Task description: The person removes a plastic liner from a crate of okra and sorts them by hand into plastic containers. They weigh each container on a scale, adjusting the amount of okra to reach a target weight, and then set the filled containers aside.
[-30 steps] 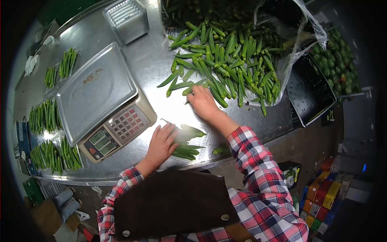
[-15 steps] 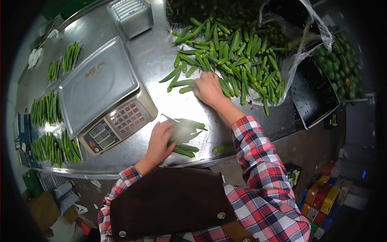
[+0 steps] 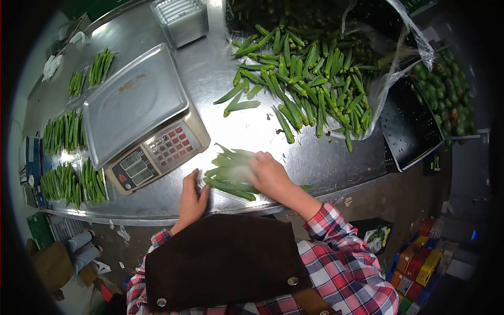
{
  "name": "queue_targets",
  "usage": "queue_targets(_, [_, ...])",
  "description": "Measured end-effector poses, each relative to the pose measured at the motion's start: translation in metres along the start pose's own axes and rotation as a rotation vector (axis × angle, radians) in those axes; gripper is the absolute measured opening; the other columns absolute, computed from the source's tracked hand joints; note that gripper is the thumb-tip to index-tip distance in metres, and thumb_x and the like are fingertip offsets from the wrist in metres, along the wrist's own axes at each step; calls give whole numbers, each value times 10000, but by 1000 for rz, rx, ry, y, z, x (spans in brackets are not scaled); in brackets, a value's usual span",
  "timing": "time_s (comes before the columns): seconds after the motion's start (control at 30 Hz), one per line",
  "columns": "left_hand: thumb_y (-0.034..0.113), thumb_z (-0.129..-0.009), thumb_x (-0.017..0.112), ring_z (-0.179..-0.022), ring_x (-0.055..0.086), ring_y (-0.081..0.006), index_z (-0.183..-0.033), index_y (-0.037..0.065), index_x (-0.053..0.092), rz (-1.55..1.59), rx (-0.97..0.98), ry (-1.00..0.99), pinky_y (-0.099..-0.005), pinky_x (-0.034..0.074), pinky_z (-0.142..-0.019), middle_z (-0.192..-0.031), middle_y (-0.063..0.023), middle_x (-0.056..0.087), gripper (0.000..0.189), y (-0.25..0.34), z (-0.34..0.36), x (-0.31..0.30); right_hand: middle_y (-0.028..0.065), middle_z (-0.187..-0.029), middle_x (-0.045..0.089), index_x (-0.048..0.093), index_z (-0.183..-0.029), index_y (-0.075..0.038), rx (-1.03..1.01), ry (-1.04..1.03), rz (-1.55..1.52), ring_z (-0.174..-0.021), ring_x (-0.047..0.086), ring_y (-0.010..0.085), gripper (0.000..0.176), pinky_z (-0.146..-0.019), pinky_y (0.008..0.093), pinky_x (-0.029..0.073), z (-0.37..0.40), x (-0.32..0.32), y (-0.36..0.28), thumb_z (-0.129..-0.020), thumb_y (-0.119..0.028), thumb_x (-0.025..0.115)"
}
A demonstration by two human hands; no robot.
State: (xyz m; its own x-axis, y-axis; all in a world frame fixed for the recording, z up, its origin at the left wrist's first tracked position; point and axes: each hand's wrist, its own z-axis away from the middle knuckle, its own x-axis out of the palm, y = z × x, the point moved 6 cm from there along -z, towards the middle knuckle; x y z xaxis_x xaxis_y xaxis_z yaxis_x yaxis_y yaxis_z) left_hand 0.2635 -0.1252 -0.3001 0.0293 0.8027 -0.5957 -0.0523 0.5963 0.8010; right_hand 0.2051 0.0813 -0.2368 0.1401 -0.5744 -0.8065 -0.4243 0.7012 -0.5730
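A small row of okra [image 3: 229,173] lies near the table's front edge, partly blurred by a whitish smear. My left hand [image 3: 193,197] is at the left end of this row, thumb and fingers apart, with nothing in it. At the right end is my right hand [image 3: 266,176], its fingers bent together over the okra stems; whether it grips any of them is hidden. Beyond, a large heap of loose okra [image 3: 315,73] spills from a clear plastic bag [image 3: 386,86]. A digital scale [image 3: 137,105] with a bare metal pan stands left of my hands.
Packed okra bundles [image 3: 65,134] lie left of the scale. Behind it stands a stack of clear trays [image 3: 181,23]. A black crate [image 3: 412,123] and round green produce [image 3: 443,89] are at the right. Someone's legs [image 3: 81,249] show at the lower left.
My right hand has come from the heap's edge down to the small row. My left hand has moved slightly left and down, off the okra. The row now holds more okra.
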Motion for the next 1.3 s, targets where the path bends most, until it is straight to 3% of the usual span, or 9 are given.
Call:
queue_targets(0.2, [38,-783,585,-841,545,-185,-1211,-16,416,169,-208,-37,-283,458,-701,-982,-128,505,463,-19,1,9,126,-821,505,550,-825,-38,195,-113,35,-799,511,299,227,-662,396,435,9,-14,1,-743,-227,645])
queue_targets(0.4, [-38,-774,553,-565,559,-143,-1138,-19,459,611,-525,-119,-277,529,-516,-727,-83,530,376,-42,-3,26,129,-872,501,572,-904,-60,-122,-116,13,-855,496,312,283,-710,387,424,13,18,-36,-709,-231,686])
queue_targets(0.53, [-49,-790,501,-537,589,-185,-1169,-21,420,724,-583,-228,-303,547,-479,-701,-106,532,389,-45,-1,28,149,-823,532,537,-1030,-34,381,51,-15,-816,527,324,370,-738,416,435,34,-8,23,-739,-229,659])
queue_targets(0.63, [-38,-811,456,-556,610,-214,-1234,-4,352,684,-623,-366,-320,551,-482,-706,-116,529,436,-27,-2,24,172,-755,550,525,-1000,-1,647,-125,-173,-751,557,343,314,-719,422,443,67,16,71,-776,-201,617])
queue_targets(0.77, [-22,-835,413,-568,617,-232,-1315,43,260,733,-611,-486,-326,555,-490,-732,-126,524,508,-18,4,31,189,-780,596,536,-959,11,808,182,-273,-744,595,324,343,-681,373,466,85,5,92,-761,-253,629])
queue_targets(0.9, [-22,-852,411,-597,618,-227,-1350,62,225,846,-595,-460,-318,551,-509,-767,-120,522,539,-21,14,44,141,-849,607,438,-965,13,731,-198,-195,-670,600,179,237,-554,282,480,96,28,103,-839,-128,581])
queue_targets(1.0, [4,-874,422,-610,611,-208,-1359,61,220,852,-522,-444,-305,544,-522,-759,-113,517,528,-8,16,38,143,-906,609,444,-994,12,877,-79,-922,-686,604,175,160,-551,288,519,96,27,97,-884,-91,498])
queue_targets(1.17, [31,-889,434,-613,601,-190,-1356,47,234,892,-299,-226,-284,532,-531,-759,-106,524,509,49,-7,-24,137,-904,612,452,-982,-6,734,-54,-1119,-677,606,169,116,-550,287,555,39,-11,78,-898,-85,464])
queue_targets(1.3, [38,-891,442,-594,595,-179,-1327,3,281,898,-220,137,-272,527,-528,-748,-94,527,466,45,-41,-99,153,-871,626,445,-971,48,455,-31,-899,-678,622,177,205,-505,281,537,-76,-31,28,-889,-133,495])
